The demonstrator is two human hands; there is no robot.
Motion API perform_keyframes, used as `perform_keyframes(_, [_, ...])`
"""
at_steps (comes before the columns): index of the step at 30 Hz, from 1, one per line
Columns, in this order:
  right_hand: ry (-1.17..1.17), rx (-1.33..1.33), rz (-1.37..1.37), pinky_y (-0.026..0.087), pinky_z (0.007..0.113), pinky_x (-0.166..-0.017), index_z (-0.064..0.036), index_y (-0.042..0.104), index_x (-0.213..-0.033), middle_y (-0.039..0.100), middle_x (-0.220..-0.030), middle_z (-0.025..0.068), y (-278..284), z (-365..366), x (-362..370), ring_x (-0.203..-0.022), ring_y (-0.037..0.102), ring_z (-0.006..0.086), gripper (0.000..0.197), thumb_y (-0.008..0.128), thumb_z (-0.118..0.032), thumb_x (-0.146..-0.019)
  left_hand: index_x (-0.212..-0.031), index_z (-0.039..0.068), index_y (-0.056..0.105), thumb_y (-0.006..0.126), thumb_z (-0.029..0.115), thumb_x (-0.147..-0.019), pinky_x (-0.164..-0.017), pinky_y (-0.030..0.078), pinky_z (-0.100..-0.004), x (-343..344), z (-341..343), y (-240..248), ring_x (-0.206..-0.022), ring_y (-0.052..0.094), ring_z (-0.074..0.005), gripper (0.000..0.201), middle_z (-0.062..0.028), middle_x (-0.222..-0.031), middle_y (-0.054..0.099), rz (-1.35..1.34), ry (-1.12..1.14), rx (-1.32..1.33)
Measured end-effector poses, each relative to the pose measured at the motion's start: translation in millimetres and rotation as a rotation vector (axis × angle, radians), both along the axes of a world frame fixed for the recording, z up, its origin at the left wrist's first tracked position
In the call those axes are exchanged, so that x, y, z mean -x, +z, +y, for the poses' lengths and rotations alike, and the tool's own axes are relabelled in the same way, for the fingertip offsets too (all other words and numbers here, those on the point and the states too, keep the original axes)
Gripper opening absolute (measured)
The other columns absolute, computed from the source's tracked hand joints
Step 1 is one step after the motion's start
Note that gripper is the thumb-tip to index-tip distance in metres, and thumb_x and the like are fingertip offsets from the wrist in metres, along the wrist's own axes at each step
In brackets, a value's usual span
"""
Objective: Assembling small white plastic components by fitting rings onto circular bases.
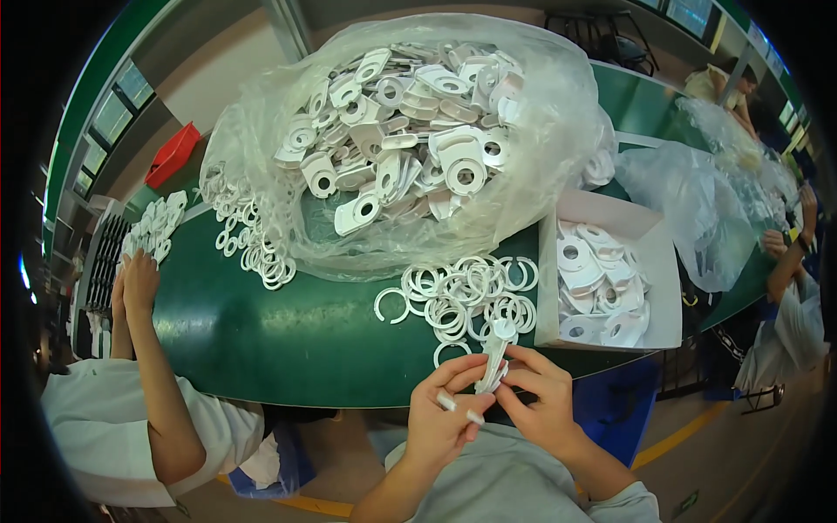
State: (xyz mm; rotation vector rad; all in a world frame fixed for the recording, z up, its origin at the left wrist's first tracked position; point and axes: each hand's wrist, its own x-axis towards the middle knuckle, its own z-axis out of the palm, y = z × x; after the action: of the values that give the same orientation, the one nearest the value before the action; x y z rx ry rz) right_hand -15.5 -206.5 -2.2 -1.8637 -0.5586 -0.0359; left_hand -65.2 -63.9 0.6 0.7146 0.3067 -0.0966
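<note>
Head view:

- Small stack of white plastic tabs (493,356) pinched between both hands at the near table edge, just near of the loose white rings (462,296).
- Left hand (445,410) closed on the lower end of the stack, thumb and forefinger clamping the flat faces; fingertips capped in white.
- Right hand (540,397) closed on the same stack from the right, fingertips on its edge.
- Handling, as judged: light, thin, stiff moulded plastic; smooth faces, likely slippery when stacked. Best held flat face to flat face, clear of the round hole at the far end. Unlikely to break; liable to fan out or slide apart under a loose pinch.
- Clear plastic bag (558,131), large and crumpled, far centre, open-topped, heaped with the same white holed tabs.
- White cardboard box (663,288), open, right of the rings, part-filled with tabs; no label discernible.
- Red bin (174,152), far left, beyond the green table (261,340).
- Second clear bag (697,209), far right.
- Another person's hands (135,283) at the left edge, near a further pile of white parts.
</note>
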Motion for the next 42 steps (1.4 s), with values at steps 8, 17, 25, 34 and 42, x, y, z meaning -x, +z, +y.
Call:
perform_keyframes(8, [-0.13,-0.141,-0.011,0.049,0.031,-0.075,-0.0003,0.068,-0.075,0.06,-0.106,0.0168,-5,19,3,-0.09,0.063,0.0253,0.015,0.074,0.004,-0.062,-0.115,-0.003,0.05,0.048,0.003,-0.093,-0.036,0.029,-0.0176,1,4,-12,-0.04,0.039,-0.0032,0.023,-0.0158,-0.107,0.064,-0.036,0.13,0.171])
perform_keyframes(17, [-0.205,-0.576,0.169,0.052,0.025,-0.063,0.0013,0.047,-0.123,0.057,-0.105,0.0149,-12,31,6,-0.094,0.058,0.018,0.061,0.07,0.013,-0.068,-0.116,0.0,0.051,0.047,0.007,-0.096,-0.036,0.025,-0.0188,6,8,-25,-0.038,0.034,-0.0035,0.022,-0.0088,-0.095,0.064,-0.019,0.078,0.494])
perform_keyframes(25, [-0.04,-0.494,0.687,0.051,0.023,-0.05,0.0038,0.044,-0.126,0.059,-0.106,0.015,4,16,1,-0.085,0.061,0.0168,0.062,0.068,0.013,-0.07,-0.113,-0.007,0.056,0.061,0.0,-0.086,-0.038,0.033,-0.0199,11,-4,-20,-0.044,0.047,-0.0062,0.028,-0.0066,-0.075,0.061,0.046,0.125,-0.249])
perform_keyframes(34, [0.096,-0.503,0.698,0.058,0.029,-0.058,0.0036,0.052,-0.115,0.06,-0.101,0.0139,-1,4,-3,-0.086,0.062,0.0186,0.042,0.063,0.01,-0.075,-0.105,-0.007,0.061,0.063,-0.001,-0.085,-0.035,0.031,-0.0184,1,15,-6,-0.045,0.048,-0.0053,0.021,-0.0052,-0.075,0.06,0.031,0.008,-0.461])
perform_keyframes(42, [0.336,-0.19,0.854,0.058,0.029,-0.063,0.0001,0.054,-0.111,0.06,-0.098,0.0092,18,-6,-17,-0.084,0.063,0.0154,0.042,0.069,0.004,-0.072,-0.1,-0.003,0.067,0.067,0.002,-0.079,-0.044,0.035,-0.021,-20,46,16,-0.052,0.048,-0.0062,0.021,-0.0038,-0.075,0.057,-0.23,-0.434,-0.978])
